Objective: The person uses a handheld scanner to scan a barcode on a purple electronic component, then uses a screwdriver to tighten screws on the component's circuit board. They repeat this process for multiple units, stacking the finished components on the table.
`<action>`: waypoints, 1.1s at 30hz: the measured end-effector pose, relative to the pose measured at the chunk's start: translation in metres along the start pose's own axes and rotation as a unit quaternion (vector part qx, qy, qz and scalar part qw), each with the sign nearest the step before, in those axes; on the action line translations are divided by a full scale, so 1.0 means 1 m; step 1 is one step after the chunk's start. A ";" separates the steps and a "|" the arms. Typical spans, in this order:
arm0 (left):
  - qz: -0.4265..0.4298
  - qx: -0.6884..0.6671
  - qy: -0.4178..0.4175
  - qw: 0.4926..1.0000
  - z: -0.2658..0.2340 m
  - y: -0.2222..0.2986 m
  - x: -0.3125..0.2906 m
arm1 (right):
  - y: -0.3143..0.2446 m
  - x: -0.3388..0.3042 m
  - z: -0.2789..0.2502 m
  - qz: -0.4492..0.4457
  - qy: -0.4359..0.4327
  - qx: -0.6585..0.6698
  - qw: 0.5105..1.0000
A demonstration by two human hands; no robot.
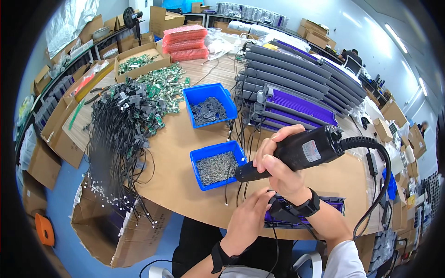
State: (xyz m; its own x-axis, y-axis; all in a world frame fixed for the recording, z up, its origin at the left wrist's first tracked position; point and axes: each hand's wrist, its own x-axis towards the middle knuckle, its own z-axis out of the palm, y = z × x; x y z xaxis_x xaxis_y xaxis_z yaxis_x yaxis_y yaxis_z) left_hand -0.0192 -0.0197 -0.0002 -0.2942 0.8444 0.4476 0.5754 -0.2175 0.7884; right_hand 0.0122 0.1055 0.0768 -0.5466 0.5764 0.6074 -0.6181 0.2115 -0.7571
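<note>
My right hand (282,171) wraps round a black electric screwdriver (303,150), held slanting down to the left. Its nose reaches over the right edge of a blue bin (195,172) full of small metal screws (217,167). Just below, my left hand (248,215) has its fingers pinched on a dark grey plastic piece (280,209) at the end of a purple and dark grey housing (334,204). That housing lies at the table's near edge, partly hidden by my right wrist. A second blue bin (187,103) farther back holds dark grey round parts (209,111).
Left lies a heap of black cables (113,134) with connectors, beside green circuit boards (164,85). Stacked grey and purple housings (296,78) fill the back right. The screwdriver's coiled cord (387,171) loops down right. A cardboard box (143,231) stands below the table's left edge.
</note>
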 end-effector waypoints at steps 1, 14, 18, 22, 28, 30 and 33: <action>0.001 -0.002 0.001 1.000 0.000 -0.001 0.000 | 0.001 0.000 0.000 -0.005 0.000 -0.003 1.000; -0.003 -0.027 0.021 0.999 0.004 -0.003 -0.001 | -0.008 0.002 0.003 -0.026 0.010 0.012 1.000; -0.027 -0.047 0.003 0.999 0.004 -0.004 0.001 | -0.017 0.005 0.004 -0.027 0.042 0.052 0.997; -0.031 -0.052 0.007 0.998 0.001 0.000 0.002 | -0.022 0.006 -0.003 -0.018 0.061 0.057 0.996; -0.050 -0.037 0.011 0.998 -0.001 0.005 0.004 | -0.020 0.004 -0.008 -0.012 0.069 0.059 0.996; -0.049 -0.032 0.013 0.998 -0.001 0.006 0.004 | -0.019 0.004 -0.010 -0.012 0.073 0.052 0.996; -0.026 -0.022 -0.004 0.999 0.001 0.002 0.002 | -0.021 0.002 -0.008 -0.024 0.072 0.065 0.995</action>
State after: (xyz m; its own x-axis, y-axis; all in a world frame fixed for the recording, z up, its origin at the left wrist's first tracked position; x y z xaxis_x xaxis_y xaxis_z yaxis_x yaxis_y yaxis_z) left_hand -0.0181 -0.0178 0.0016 -0.3166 0.8590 0.4023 0.5246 -0.1948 0.8288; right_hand 0.0283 0.1088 0.0920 -0.4333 0.6778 0.5939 -0.7146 0.1432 -0.6847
